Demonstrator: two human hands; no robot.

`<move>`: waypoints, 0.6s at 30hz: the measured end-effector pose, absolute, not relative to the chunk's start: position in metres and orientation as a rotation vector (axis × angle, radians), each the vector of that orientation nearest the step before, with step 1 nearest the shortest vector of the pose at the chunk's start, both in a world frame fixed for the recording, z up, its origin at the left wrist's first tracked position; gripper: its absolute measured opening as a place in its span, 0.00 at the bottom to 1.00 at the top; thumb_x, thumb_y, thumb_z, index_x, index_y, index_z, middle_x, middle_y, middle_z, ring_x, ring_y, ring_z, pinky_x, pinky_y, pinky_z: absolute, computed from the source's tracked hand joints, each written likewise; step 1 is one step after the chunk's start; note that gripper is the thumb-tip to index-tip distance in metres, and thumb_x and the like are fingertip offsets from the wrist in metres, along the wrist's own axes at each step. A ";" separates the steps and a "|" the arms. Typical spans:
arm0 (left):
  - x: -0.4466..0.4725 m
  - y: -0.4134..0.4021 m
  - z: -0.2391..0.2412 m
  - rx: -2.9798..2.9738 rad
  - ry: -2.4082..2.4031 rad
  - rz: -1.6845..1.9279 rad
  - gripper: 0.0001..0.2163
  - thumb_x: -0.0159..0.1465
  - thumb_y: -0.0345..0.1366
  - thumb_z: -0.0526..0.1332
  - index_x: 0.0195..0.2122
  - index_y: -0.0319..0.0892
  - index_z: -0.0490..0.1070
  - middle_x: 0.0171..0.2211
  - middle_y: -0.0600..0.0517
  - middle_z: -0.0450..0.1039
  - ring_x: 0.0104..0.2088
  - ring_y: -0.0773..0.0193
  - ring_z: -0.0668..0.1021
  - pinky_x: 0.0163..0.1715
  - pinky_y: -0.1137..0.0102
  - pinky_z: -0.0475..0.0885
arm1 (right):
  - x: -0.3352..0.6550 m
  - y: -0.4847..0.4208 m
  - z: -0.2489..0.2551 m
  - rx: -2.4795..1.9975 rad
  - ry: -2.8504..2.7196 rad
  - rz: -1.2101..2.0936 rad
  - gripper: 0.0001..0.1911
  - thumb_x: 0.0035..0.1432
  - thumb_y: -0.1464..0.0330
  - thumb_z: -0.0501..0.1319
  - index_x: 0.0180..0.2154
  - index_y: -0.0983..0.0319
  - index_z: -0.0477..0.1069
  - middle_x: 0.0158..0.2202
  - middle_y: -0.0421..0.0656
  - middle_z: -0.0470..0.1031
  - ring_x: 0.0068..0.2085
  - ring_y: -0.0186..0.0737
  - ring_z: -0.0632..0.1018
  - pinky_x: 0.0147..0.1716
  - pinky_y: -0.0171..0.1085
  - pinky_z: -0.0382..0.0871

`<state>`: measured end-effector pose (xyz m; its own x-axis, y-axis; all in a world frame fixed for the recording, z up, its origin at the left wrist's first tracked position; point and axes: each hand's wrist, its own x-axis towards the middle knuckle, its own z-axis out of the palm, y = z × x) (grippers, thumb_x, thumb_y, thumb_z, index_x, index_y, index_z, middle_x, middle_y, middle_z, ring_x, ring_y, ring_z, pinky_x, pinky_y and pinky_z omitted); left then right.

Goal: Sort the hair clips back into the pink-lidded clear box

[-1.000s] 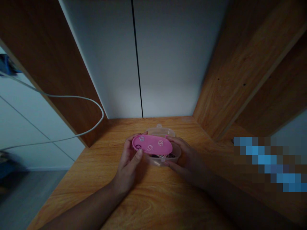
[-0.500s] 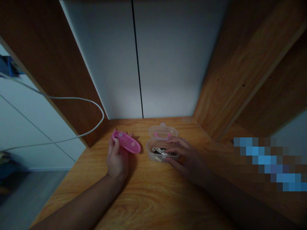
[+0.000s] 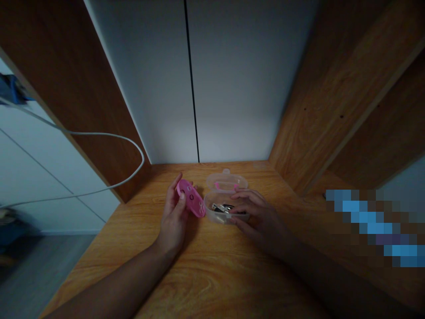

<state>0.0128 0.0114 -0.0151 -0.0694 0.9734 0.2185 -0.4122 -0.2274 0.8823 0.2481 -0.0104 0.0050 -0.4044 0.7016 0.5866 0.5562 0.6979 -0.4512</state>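
My left hand (image 3: 172, 226) grips a pink oval tray (image 3: 192, 200), thumb on its inner face and fingers behind. The tray tilts down to the right, and several small rings or loops show in it. Its lower end meets the left end of a clear plastic case (image 3: 212, 217), whose lid (image 3: 219, 180) is flipped back. Inside the case lie small silvery metal pieces and dark bits (image 3: 219, 208), too small to name surely. Around the case's right end is my right hand (image 3: 262, 221), thumb at the front and fingers over the rim, covering part of the contents.
The case rests on a wooden tabletop (image 3: 199, 274), close to a white back panel (image 3: 232, 110). Wooden side panels (image 3: 312, 119) rise left and right. A white cable (image 3: 139, 150) loops in from the left. A pixelated blue patch lies at the right.
My left hand has moved right with the pink tray, bringing it to the case and tilting it more steeply. The rings inside have shifted. My right hand stays at the case.
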 end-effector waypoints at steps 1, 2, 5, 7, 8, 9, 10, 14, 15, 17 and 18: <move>0.013 0.011 -0.015 1.027 0.779 1.562 0.21 0.69 0.45 0.59 0.63 0.60 0.60 0.56 0.48 0.70 0.56 0.55 0.75 0.58 0.56 0.69 | 0.248 -0.010 0.005 -0.954 -2.115 0.231 0.09 0.58 0.71 0.65 0.41 0.53 0.76 0.50 0.45 0.75 0.55 0.50 0.74 0.57 0.57 0.68; 0.012 0.011 -0.015 1.022 0.780 1.566 0.21 0.69 0.45 0.59 0.63 0.60 0.60 0.56 0.48 0.70 0.56 0.55 0.75 0.58 0.56 0.69 | 0.248 -0.010 0.006 -0.946 -2.116 0.229 0.09 0.58 0.72 0.65 0.41 0.54 0.76 0.50 0.45 0.75 0.55 0.49 0.74 0.57 0.57 0.67; 0.012 0.011 -0.014 0.997 0.800 1.608 0.21 0.69 0.45 0.58 0.62 0.60 0.60 0.56 0.48 0.70 0.56 0.54 0.75 0.57 0.55 0.70 | 0.247 -0.010 0.007 -0.942 -2.111 0.230 0.08 0.59 0.71 0.65 0.41 0.54 0.76 0.50 0.45 0.75 0.55 0.49 0.74 0.57 0.57 0.67; 0.012 0.011 -0.013 1.006 0.827 1.619 0.21 0.69 0.46 0.58 0.63 0.60 0.59 0.56 0.48 0.69 0.56 0.53 0.75 0.56 0.55 0.72 | 0.247 -0.011 0.007 -0.958 -2.111 0.240 0.07 0.59 0.71 0.64 0.40 0.54 0.76 0.50 0.45 0.75 0.55 0.49 0.74 0.57 0.56 0.68; 0.011 0.010 -0.013 1.021 0.842 1.617 0.21 0.69 0.46 0.58 0.63 0.61 0.59 0.56 0.48 0.69 0.55 0.53 0.76 0.55 0.55 0.73 | 0.247 -0.011 0.007 -0.961 -2.113 0.244 0.07 0.59 0.71 0.64 0.39 0.54 0.76 0.50 0.45 0.75 0.55 0.50 0.74 0.57 0.56 0.68; 0.011 0.010 -0.014 1.038 0.857 1.615 0.21 0.69 0.46 0.58 0.63 0.61 0.59 0.57 0.48 0.69 0.55 0.53 0.76 0.54 0.55 0.73 | 0.247 -0.011 0.007 -0.960 -2.112 0.246 0.06 0.59 0.71 0.64 0.38 0.54 0.76 0.50 0.45 0.75 0.55 0.50 0.73 0.56 0.56 0.68; 0.011 0.010 -0.014 1.056 0.868 1.616 0.22 0.69 0.47 0.58 0.63 0.62 0.58 0.58 0.48 0.68 0.55 0.53 0.76 0.54 0.56 0.74 | 0.247 -0.012 0.007 -0.955 -2.111 0.246 0.06 0.58 0.71 0.64 0.38 0.54 0.76 0.50 0.46 0.75 0.55 0.50 0.73 0.56 0.56 0.68; 0.013 0.008 -0.013 1.134 0.901 1.637 0.23 0.68 0.45 0.60 0.64 0.60 0.59 0.59 0.48 0.68 0.57 0.54 0.75 0.55 0.58 0.73 | 0.247 -0.011 0.006 -0.939 -2.116 0.231 0.07 0.57 0.72 0.64 0.37 0.55 0.76 0.50 0.46 0.75 0.55 0.50 0.73 0.56 0.57 0.68; 0.013 0.007 -0.011 1.143 0.908 1.635 0.24 0.68 0.45 0.61 0.64 0.59 0.59 0.59 0.48 0.68 0.56 0.55 0.75 0.54 0.59 0.74 | 0.247 -0.011 0.006 -0.942 -2.122 0.230 0.07 0.57 0.72 0.64 0.37 0.54 0.75 0.50 0.46 0.75 0.55 0.50 0.73 0.56 0.57 0.67; 0.015 0.005 -0.009 1.151 0.922 1.631 0.25 0.67 0.44 0.63 0.64 0.58 0.60 0.58 0.48 0.70 0.52 0.56 0.77 0.48 0.62 0.77 | 0.247 -0.010 0.006 -0.950 -2.130 0.235 0.07 0.58 0.72 0.64 0.38 0.54 0.75 0.50 0.46 0.74 0.55 0.50 0.73 0.57 0.57 0.67; 0.015 0.005 -0.008 1.156 0.932 1.628 0.25 0.66 0.43 0.63 0.64 0.57 0.60 0.57 0.47 0.70 0.51 0.56 0.77 0.46 0.63 0.78 | 0.247 -0.010 0.006 -0.953 -2.130 0.238 0.07 0.58 0.72 0.64 0.38 0.55 0.75 0.51 0.46 0.74 0.55 0.50 0.73 0.57 0.57 0.67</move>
